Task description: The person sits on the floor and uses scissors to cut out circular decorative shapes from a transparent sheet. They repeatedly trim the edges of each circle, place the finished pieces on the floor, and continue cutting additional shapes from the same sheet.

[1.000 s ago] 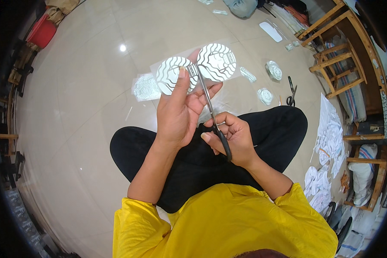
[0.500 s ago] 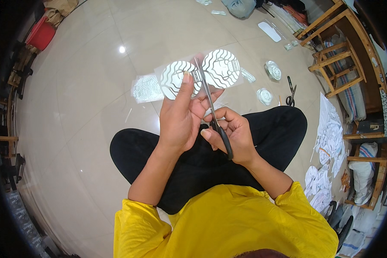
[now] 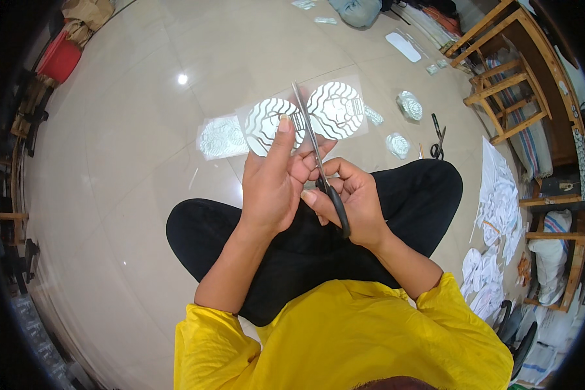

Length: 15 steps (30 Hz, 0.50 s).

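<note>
Glossy tiled floor (image 3: 130,162), wooden chairs (image 3: 500,91) at right. Scissors (image 3: 318,162) gripped by right hand (image 3: 351,201), blades pointing away; patterned sheet (image 3: 305,120) pinched by left hand (image 3: 273,182).

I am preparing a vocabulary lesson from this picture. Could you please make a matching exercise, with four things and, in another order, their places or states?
Things:
1. left hand
2. right hand
3. spare scissors
4. red box

Places or states:
A. lies on the floor by the wooden chair
B. holds the patterned sheet
C. grips black-handled scissors
D. stands at the far left edge

Pairs: 1-B, 2-C, 3-A, 4-D
</note>
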Tool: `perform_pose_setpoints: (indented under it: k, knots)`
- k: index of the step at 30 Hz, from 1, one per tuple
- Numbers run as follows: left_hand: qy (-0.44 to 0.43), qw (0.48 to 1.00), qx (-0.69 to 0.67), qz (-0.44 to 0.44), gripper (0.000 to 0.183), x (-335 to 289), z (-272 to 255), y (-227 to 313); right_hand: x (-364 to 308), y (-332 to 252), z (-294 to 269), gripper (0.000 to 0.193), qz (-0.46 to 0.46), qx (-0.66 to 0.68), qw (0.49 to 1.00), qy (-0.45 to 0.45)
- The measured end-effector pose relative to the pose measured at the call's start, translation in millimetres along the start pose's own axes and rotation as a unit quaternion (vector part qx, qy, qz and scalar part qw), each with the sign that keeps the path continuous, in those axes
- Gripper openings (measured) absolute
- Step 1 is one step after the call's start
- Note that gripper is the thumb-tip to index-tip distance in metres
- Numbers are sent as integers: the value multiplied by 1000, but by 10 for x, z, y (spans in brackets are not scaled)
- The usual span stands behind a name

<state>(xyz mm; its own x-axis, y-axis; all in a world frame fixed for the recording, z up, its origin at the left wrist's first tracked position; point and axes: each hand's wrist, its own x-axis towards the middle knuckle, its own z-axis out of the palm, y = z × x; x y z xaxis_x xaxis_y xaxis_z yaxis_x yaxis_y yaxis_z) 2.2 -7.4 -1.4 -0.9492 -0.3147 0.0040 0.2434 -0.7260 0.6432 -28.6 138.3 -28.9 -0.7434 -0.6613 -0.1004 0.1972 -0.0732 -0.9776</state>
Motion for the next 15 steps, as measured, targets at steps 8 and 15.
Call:
perform_pose_setpoints:
  k: [8,15]
  knots:
    - [12,1000,6,-3,50,15,-11,-43,14,-3,14,25,35,24,999,17]
    - [39,997,-62,-10,48,164,-222,-168,-71,47,-31,30,-23,-10,999,40]
